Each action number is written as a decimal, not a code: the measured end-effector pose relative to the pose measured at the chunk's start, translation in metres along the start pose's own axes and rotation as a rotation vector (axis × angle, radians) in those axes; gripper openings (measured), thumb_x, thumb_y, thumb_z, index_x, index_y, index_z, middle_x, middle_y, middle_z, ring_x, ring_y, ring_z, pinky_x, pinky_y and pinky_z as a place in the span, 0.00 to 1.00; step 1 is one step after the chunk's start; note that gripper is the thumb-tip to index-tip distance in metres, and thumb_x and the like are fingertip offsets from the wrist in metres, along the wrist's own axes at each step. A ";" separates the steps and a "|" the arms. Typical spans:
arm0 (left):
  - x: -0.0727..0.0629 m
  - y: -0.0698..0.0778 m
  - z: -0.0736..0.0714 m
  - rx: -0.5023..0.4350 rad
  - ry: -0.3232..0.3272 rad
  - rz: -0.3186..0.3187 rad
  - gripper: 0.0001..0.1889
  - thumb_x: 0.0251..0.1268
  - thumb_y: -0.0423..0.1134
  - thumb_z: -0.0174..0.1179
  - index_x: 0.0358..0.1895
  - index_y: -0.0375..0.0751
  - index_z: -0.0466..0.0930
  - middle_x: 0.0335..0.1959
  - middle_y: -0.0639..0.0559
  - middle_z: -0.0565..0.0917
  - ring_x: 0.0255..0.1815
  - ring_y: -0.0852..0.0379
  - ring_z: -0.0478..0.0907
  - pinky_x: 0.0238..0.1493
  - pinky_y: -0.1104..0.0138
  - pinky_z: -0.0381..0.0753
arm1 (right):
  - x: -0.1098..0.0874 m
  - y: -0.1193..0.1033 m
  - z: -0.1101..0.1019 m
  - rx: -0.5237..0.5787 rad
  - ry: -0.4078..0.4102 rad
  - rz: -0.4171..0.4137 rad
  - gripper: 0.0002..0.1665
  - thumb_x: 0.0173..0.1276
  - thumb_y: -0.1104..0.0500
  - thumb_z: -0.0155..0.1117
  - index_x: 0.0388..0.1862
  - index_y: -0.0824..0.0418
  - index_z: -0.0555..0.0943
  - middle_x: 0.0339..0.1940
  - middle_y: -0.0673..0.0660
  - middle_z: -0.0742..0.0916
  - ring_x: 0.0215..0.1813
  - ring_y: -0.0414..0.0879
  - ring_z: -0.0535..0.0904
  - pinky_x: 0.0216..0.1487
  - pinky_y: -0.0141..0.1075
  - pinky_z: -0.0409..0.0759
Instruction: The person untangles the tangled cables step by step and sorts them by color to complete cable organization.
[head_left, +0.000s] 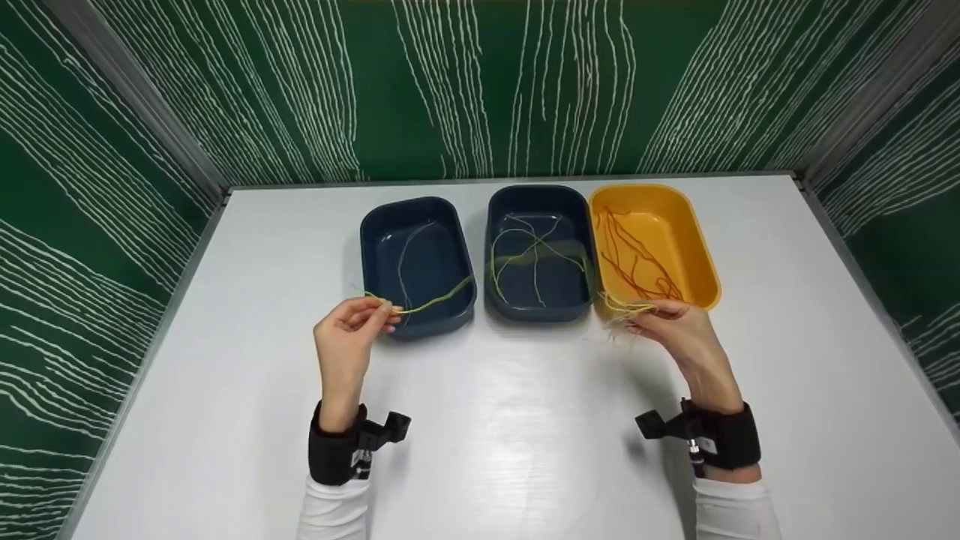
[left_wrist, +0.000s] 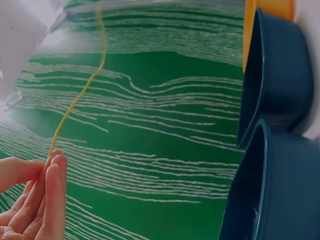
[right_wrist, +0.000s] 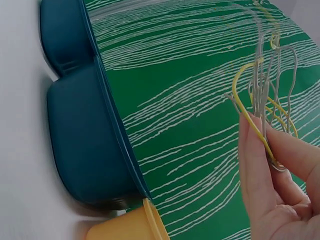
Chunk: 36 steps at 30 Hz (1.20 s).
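My left hand point(head_left: 349, 326) pinches one end of a yellow string point(left_wrist: 75, 102) between thumb and fingertips, over the front of the left dark blue bin point(head_left: 418, 328). The string stretches to the right and blurs above the middle dark blue bin point(head_left: 544, 313). A small bundle of yellow and grey strings point(right_wrist: 262, 95) is pinched in my right hand point(head_left: 682, 330), at the front left corner of the yellow bin point(head_left: 697, 251). Loops of the bundle stick out past the fingertips. Grey string point(head_left: 402, 262) lies in the left bin; grey and yellow strings are in the middle one.
Orange strings point(head_left: 634, 244) lie inside the yellow bin. All three bins stand in a row toward the back of the white table point(head_left: 510, 420). Green walls with white wavy lines point(head_left: 495, 90) enclose the back and sides. Each wrist wears a black strap mount point(head_left: 731, 439).
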<state>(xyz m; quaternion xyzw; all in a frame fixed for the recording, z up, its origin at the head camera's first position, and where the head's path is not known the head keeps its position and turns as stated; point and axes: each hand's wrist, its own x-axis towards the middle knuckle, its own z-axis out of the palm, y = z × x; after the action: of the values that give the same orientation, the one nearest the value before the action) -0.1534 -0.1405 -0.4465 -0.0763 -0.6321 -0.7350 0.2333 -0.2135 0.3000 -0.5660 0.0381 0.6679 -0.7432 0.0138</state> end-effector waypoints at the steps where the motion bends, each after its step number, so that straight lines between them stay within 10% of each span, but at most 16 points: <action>1: 0.001 -0.005 -0.003 -0.030 -0.003 0.003 0.10 0.48 0.33 0.66 0.30 0.29 0.78 0.23 0.40 0.82 0.22 0.51 0.80 0.23 0.68 0.78 | 0.000 0.000 -0.002 -0.005 0.014 0.002 0.24 0.49 0.59 0.70 0.45 0.69 0.79 0.40 0.65 0.83 0.37 0.52 0.81 0.39 0.39 0.79; 8: 0.004 -0.002 -0.002 -0.002 0.024 -0.018 0.10 0.49 0.34 0.65 0.30 0.27 0.78 0.24 0.38 0.82 0.21 0.49 0.80 0.24 0.65 0.79 | -0.001 -0.001 -0.006 0.044 -0.025 -0.003 0.24 0.51 0.62 0.69 0.47 0.70 0.77 0.41 0.66 0.82 0.38 0.55 0.80 0.40 0.40 0.79; 13: 0.008 -0.026 -0.005 -0.027 0.035 -0.020 0.08 0.48 0.31 0.65 0.31 0.29 0.79 0.24 0.40 0.82 0.22 0.51 0.80 0.23 0.68 0.79 | 0.000 0.000 -0.007 0.100 -0.049 -0.023 0.24 0.51 0.64 0.67 0.48 0.72 0.76 0.41 0.67 0.81 0.37 0.56 0.80 0.40 0.41 0.79; 25: 0.006 0.020 0.043 0.220 0.064 -0.032 0.07 0.50 0.29 0.63 0.28 0.25 0.78 0.23 0.38 0.81 0.21 0.53 0.79 0.24 0.69 0.79 | -0.009 -0.015 0.003 0.082 -0.089 0.000 0.21 0.54 0.64 0.66 0.47 0.71 0.77 0.41 0.65 0.82 0.39 0.54 0.80 0.42 0.40 0.78; 32: 0.017 0.013 0.065 0.322 0.066 -0.045 0.05 0.50 0.29 0.62 0.29 0.28 0.79 0.24 0.40 0.82 0.23 0.48 0.79 0.25 0.71 0.78 | -0.030 -0.051 0.026 0.031 -0.135 0.005 0.19 0.55 0.64 0.64 0.46 0.70 0.78 0.40 0.61 0.84 0.39 0.51 0.80 0.42 0.38 0.78; 36: 0.026 0.010 0.080 0.361 0.062 -0.045 0.05 0.50 0.29 0.63 0.27 0.29 0.79 0.22 0.42 0.82 0.22 0.51 0.80 0.24 0.71 0.78 | -0.015 -0.025 0.014 0.052 -0.123 -0.008 0.18 0.55 0.65 0.65 0.45 0.71 0.78 0.40 0.63 0.83 0.38 0.53 0.81 0.40 0.39 0.79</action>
<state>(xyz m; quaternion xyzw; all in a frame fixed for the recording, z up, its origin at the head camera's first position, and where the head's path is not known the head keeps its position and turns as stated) -0.1868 -0.0706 -0.4118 0.0038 -0.7479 -0.6166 0.2460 -0.2010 0.2879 -0.5382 -0.0100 0.6464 -0.7613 0.0508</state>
